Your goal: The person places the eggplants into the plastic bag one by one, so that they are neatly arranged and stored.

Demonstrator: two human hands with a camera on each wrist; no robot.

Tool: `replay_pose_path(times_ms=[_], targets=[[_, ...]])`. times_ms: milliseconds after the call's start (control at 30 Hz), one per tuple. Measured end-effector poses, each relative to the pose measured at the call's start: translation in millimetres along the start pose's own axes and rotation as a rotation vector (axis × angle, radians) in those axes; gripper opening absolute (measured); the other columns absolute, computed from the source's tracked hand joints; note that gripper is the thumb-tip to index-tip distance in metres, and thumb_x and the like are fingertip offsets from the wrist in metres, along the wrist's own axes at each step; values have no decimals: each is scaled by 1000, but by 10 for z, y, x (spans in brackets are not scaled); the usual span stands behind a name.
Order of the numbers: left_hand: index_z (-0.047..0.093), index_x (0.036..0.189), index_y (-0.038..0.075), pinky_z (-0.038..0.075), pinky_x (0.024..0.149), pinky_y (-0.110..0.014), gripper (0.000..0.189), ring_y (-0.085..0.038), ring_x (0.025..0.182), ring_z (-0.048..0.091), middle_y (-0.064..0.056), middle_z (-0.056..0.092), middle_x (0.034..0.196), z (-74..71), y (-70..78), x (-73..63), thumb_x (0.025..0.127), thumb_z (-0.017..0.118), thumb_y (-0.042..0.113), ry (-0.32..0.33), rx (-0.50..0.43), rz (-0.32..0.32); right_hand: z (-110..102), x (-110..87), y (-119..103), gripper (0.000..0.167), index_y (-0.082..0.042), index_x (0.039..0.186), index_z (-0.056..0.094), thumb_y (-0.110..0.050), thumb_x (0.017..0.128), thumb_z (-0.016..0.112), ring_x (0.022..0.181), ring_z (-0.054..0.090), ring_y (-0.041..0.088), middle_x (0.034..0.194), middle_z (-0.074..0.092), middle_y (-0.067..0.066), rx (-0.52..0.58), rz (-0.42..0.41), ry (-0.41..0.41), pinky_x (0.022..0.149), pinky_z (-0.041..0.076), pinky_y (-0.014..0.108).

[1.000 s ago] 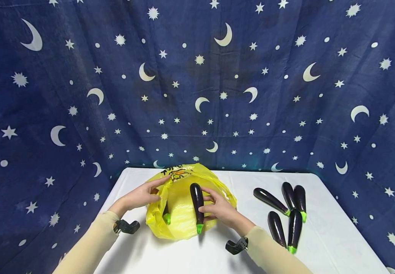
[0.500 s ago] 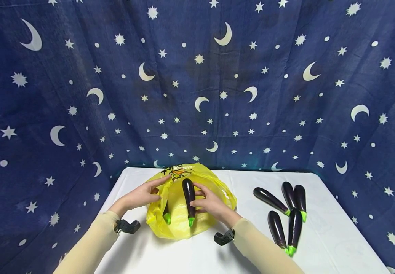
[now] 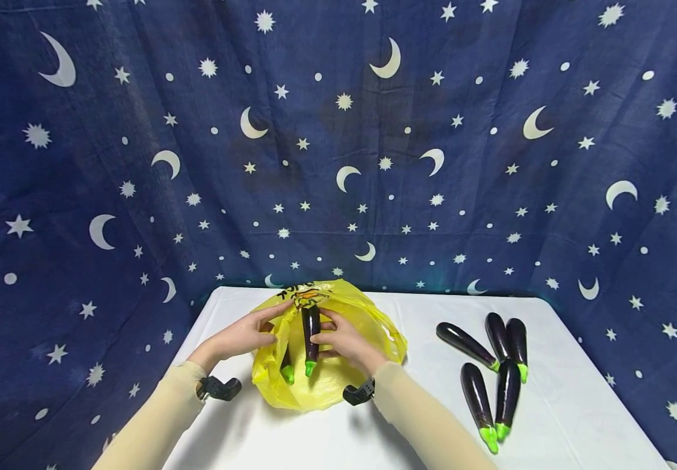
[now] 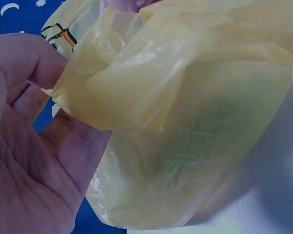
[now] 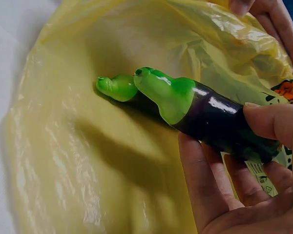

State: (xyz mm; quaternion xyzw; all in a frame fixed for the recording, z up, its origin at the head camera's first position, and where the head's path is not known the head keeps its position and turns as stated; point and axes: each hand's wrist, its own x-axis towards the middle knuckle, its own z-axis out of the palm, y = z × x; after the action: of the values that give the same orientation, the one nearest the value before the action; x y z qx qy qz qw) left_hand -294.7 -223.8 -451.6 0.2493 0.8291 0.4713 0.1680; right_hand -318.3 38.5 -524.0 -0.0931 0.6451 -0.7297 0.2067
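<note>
A yellow plastic bag (image 3: 326,395) lies on the table with its mouth facing me. My left hand (image 3: 237,337) grips the left edge of the mouth, and thin plastic is bunched between thumb and fingers in the left wrist view. Inside the mouth, my right hand (image 3: 346,339) holds a dark, glossy eggplant (image 3: 311,334) with thumb and fingers round its body, green stem end toward me. Just left of it, another eggplant (image 5: 116,87) lies in the bag; its green stem end shows, while most of its body is hidden behind plastic and the held eggplant.
Several more eggplants (image 3: 478,398) lie in a loose cluster on the right of the white-covered table (image 3: 420,365). A dark blue curtain (image 3: 385,196) with moons and stars hangs behind and along both sides. Each wrist wears a black camera (image 3: 220,388).
The right hand has moved left and farther into the bag with the eggplant, close to the one lying there. My left hand keeps its grip on the bag's edge.
</note>
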Motion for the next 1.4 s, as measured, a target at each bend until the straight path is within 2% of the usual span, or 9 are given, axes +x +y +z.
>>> replay_pose_path(times_ms=[267,467,667,800,1167,1400], targets=[[30,163,26,41,107,-45,83,-35,141,41,-1,24,168,15,10,14,90,61,-1,9,19,-5,98,117,17,82,-15,160,35,0,89,74,98,69,31,135,55,20,-28,29,16,84,57,52],[31,163,25,43,105,-42,84,-33,138,45,-2,25,168,16,7,26,89,61,-1,3,8,8,181,191,53,82,-13,160,36,3,88,73,94,69,29,134,56,20,-62,39,36,81,58,51],[30,163,22,47,99,-34,83,-32,130,52,-6,26,167,18,3,16,90,60,-1,-1,13,22,252,243,84,82,-14,159,36,4,88,72,90,70,29,127,60,19,-97,56,36,76,59,48],[30,163,25,48,96,-31,83,-28,129,54,-2,26,167,12,9,12,90,60,-1,-1,-10,-2,290,259,85,82,-14,158,39,4,86,73,91,69,30,123,62,17,-129,66,53,76,59,49],[29,164,25,49,96,-32,84,-28,128,54,0,24,168,13,33,7,91,60,-2,-8,-34,-3,343,328,114,81,-14,157,40,5,86,73,96,68,32,123,63,19,-182,70,63,78,59,52],[29,163,25,44,104,-39,84,-30,134,49,1,25,167,8,31,-6,90,61,-2,11,-1,-4,419,320,122,79,-13,155,43,4,84,74,91,69,31,115,66,19,-209,70,36,77,58,54]])
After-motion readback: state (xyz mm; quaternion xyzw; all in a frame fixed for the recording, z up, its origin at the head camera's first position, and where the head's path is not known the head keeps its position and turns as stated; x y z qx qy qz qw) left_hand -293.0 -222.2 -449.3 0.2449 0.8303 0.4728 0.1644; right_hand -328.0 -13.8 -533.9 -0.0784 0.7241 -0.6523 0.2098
